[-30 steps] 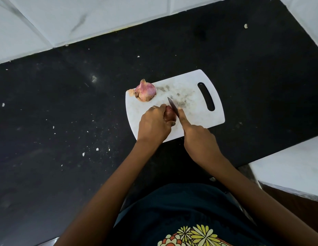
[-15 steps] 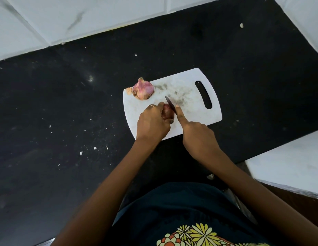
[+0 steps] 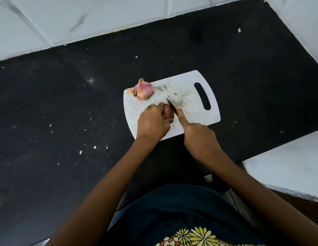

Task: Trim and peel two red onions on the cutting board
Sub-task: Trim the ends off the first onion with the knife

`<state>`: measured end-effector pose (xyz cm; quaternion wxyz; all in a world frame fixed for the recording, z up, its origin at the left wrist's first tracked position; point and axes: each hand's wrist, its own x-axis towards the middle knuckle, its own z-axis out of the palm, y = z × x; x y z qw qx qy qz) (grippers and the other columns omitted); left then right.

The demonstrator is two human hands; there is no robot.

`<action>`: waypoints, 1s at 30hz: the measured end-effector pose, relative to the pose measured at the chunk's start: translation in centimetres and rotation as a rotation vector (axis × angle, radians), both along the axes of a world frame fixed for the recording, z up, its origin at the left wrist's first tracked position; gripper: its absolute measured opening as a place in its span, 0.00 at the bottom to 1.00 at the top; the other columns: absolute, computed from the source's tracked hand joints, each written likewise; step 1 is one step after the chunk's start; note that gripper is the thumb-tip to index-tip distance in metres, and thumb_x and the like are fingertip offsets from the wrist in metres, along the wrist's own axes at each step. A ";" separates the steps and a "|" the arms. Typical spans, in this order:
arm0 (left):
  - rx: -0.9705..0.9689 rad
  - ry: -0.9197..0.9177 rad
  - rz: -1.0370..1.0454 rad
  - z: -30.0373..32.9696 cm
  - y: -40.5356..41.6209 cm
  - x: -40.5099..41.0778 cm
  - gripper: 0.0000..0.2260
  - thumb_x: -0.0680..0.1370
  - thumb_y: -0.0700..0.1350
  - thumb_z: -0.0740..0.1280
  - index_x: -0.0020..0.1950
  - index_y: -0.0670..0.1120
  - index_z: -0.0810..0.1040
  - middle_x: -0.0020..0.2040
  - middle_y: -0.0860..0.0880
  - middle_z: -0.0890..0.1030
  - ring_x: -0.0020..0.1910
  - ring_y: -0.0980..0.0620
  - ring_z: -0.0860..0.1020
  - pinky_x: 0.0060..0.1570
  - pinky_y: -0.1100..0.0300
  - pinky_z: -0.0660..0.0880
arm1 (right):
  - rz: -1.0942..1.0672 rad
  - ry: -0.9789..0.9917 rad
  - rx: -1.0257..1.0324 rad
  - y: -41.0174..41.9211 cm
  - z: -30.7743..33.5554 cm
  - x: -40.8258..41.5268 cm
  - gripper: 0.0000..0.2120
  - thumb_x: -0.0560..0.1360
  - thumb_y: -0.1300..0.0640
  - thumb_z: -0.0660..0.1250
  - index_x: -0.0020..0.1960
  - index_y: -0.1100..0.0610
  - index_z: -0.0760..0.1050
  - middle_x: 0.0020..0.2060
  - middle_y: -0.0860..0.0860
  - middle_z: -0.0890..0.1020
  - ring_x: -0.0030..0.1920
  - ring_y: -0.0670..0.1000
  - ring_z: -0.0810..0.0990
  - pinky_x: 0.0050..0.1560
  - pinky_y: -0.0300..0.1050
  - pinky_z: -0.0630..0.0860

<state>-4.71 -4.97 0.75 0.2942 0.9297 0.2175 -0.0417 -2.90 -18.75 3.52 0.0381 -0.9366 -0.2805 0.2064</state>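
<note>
Left hand (image 3: 152,121) gripping dark red onion (image 3: 168,111), right hand (image 3: 199,137) holding knife (image 3: 172,106), pink papery onion (image 3: 143,89) beside

The left hand (image 3: 152,121) covers most of the onion (image 3: 168,111) it grips; only a reddish sliver shows at its 3 o'clock side. The knife (image 3: 171,106) shows just its dark blade, the handle buried under the right hand (image 3: 199,137). The cutting board's (image 3: 190,82) 6 o'clock edge lies beneath both hands. Pale specks on the bench (image 3: 65,112) are too small to identify.
</note>
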 end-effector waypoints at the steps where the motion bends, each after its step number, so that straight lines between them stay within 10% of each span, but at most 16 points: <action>1: -0.005 -0.003 0.004 0.0 0.0 0.0 0.14 0.75 0.49 0.69 0.57 0.44 0.76 0.50 0.43 0.77 0.48 0.43 0.76 0.41 0.57 0.66 | 0.000 -0.014 -0.002 0.4 -0.1 0.1 0.38 0.78 0.64 0.58 0.78 0.51 0.38 0.34 0.51 0.68 0.37 0.52 0.70 0.36 0.47 0.66; 30: -0.077 -0.051 0.031 -0.7 0.6 0.6 0.08 0.73 0.49 0.70 0.44 0.45 0.77 0.37 0.47 0.79 0.38 0.46 0.78 0.36 0.57 0.69 | 0.004 -0.047 -0.025 1.6 -1.8 1.1 0.37 0.77 0.66 0.55 0.78 0.53 0.39 0.34 0.51 0.67 0.36 0.53 0.70 0.36 0.48 0.66</action>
